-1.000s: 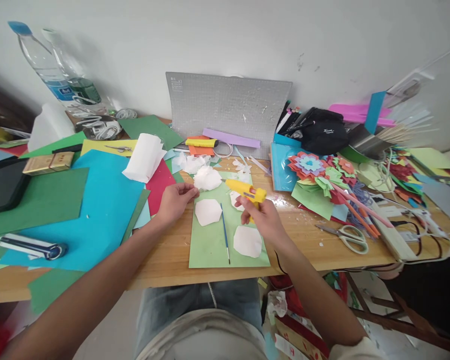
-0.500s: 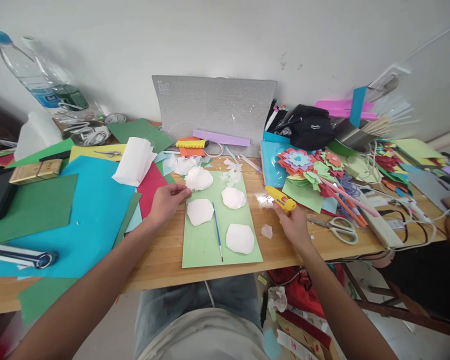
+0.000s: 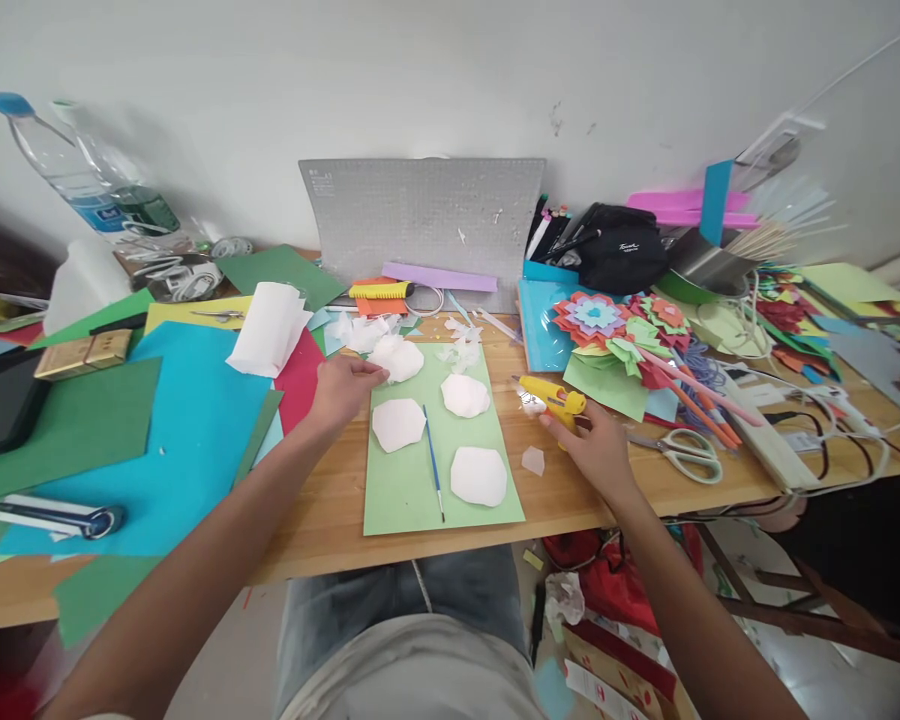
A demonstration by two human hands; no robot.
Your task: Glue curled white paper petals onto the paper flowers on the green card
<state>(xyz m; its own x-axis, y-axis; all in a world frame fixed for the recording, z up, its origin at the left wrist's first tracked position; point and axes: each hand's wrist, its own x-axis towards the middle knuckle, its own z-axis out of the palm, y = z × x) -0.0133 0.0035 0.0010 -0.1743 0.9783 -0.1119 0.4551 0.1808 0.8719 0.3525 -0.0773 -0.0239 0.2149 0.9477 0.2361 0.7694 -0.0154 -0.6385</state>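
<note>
My left hand (image 3: 345, 390) is closed, its fingertips pinched at the left edge of a crumpled white paper piece (image 3: 396, 358). That piece rests at the top left of a light green sheet (image 3: 405, 505). My right hand (image 3: 596, 445) is wrapped around the handle of a yellow glue gun (image 3: 553, 394), its nozzle pointing left. Smoother white paper pieces, one at the left (image 3: 399, 425), one at the upper right (image 3: 465, 396) and one at the lower right (image 3: 478, 476), lie on the sheet. Between them is a thin blue paintbrush (image 3: 433, 455).
White-handled scissors (image 3: 690, 455) and paper flowers (image 3: 596, 318) lie to the right. A grey cutting mat (image 3: 427, 215) leans on the wall. Leftward are a white paper roll (image 3: 268, 328), blue paper (image 3: 202, 420) and a stapler (image 3: 58, 516). Another person's arm shows at the far right.
The glue gun has turned in my right hand, and its nozzle now points left. My left fingertips have shifted slightly right, against the crumpled paper. The whole view has moved a little.
</note>
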